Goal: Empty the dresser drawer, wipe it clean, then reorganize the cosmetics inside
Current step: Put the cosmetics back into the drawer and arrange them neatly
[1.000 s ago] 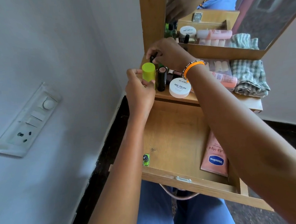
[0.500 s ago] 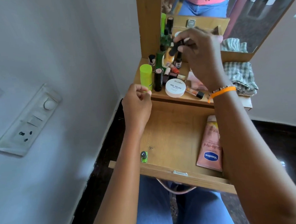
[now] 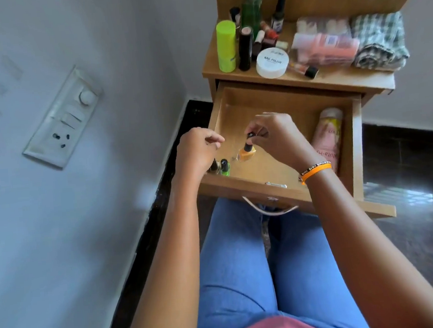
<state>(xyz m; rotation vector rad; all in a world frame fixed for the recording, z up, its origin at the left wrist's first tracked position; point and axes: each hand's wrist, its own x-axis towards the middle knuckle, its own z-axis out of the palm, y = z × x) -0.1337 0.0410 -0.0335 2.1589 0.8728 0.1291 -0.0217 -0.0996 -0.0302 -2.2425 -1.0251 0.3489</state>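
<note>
The wooden drawer (image 3: pixel 283 184) stands pulled out over my lap. My right hand (image 3: pixel 277 136) pinches the black cap of an orange nail polish bottle (image 3: pixel 247 153) low over the drawer floor. My left hand (image 3: pixel 197 149) hovers over the drawer's near left corner with fingers loosely curled and nothing in them. Beneath it stand a green nail polish bottle (image 3: pixel 225 167) and a darker small bottle (image 3: pixel 213 167). A pink Vaseline tube (image 3: pixel 327 135) lies along the drawer's right side.
The dresser top (image 3: pixel 332 79) holds a lime green bottle (image 3: pixel 226 46), a black tube (image 3: pixel 245 47), a white nail polish remover jar (image 3: pixel 272 62), a green glass bottle (image 3: pixel 250 10), pink packets (image 3: pixel 327 44) and a checked cloth (image 3: pixel 378 42). A switchboard (image 3: pixel 63 115) is on the left wall.
My right hand came down from the dresser top into the drawer with the orange bottle. My left hand dropped to the drawer's left corner, where a second small bottle now stands.
</note>
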